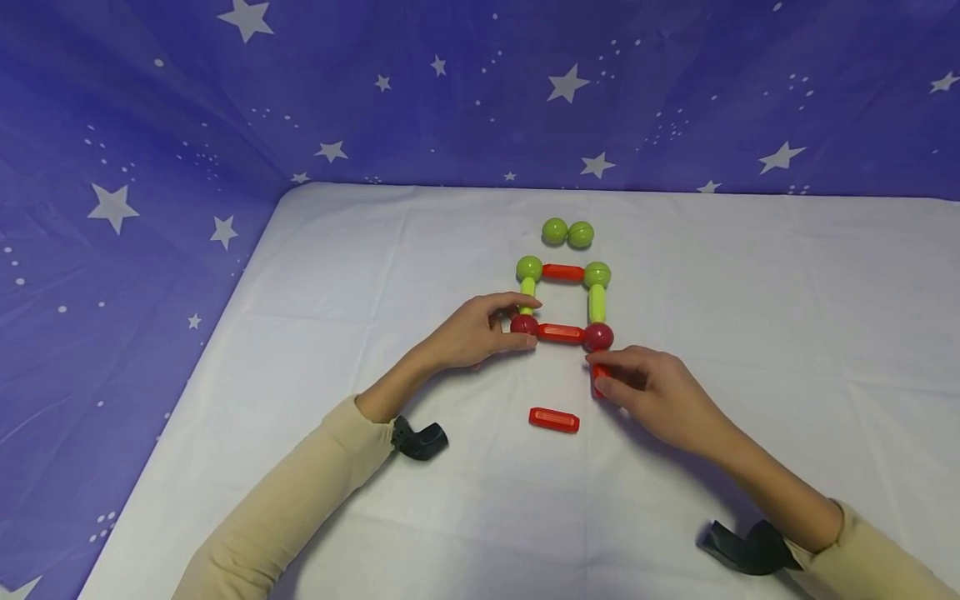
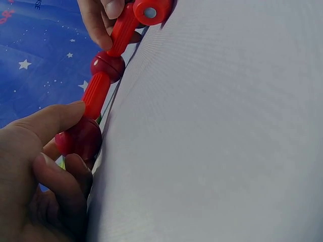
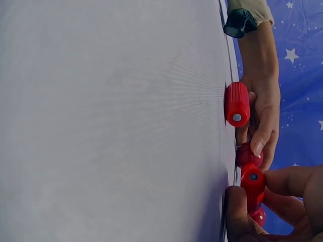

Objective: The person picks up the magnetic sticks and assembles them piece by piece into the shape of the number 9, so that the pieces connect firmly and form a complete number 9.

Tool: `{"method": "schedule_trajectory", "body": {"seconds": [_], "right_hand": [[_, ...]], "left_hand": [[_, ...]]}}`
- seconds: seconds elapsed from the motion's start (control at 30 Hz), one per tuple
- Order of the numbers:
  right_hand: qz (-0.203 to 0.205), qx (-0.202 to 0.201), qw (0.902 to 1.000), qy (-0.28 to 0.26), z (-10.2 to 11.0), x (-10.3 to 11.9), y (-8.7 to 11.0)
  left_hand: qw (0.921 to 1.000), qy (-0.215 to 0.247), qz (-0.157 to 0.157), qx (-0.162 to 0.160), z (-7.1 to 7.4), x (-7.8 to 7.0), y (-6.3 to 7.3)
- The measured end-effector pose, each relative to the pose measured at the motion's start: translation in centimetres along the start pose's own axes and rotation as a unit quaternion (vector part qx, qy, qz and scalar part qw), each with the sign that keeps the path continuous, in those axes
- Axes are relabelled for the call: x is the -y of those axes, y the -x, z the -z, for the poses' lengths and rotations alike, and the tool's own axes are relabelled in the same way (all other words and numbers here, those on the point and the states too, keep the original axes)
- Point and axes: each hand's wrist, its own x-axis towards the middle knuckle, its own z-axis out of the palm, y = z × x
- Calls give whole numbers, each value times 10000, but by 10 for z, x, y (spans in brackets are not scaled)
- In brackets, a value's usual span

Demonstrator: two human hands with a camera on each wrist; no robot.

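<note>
A square of toy rods and balls lies on the white table. Its far corners are green balls [image 1: 529, 268], and its near corners are a left red ball [image 1: 525, 326] and a right red ball [image 1: 598, 337]. A red rod [image 1: 561, 333] joins the two red balls; yellow-green rods [image 1: 597, 304] form the sides. My left hand [image 1: 483, 331] holds the left red ball between thumb and fingers. With thumb and fingertips, my right hand [image 1: 660, 392] pinches another red rod [image 3: 253, 189], whose far end meets the right red ball. Its near end shows a round metal disc.
A loose red rod [image 1: 554, 420] lies nearer the table's front. Two green balls [image 1: 555, 232] sit side by side beyond the square. A sliver of red shows beneath the left hand. Blue star-patterned cloth [image 1: 480, 92] borders the table at the back and left.
</note>
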Motion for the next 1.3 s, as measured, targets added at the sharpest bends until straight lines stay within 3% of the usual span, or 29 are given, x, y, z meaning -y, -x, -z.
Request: {"method": "schedule_trajectory", "body": {"seconds": [0.63,1.3], "right_hand": [[156,154,9998,-39,-1,-2,-1],[138,21,9998,-110,-4,-1,-1]], "left_hand": [[10000,-42,-26,-11,1,1,0],[10000,-30,11,3,0,2,-1]]}}
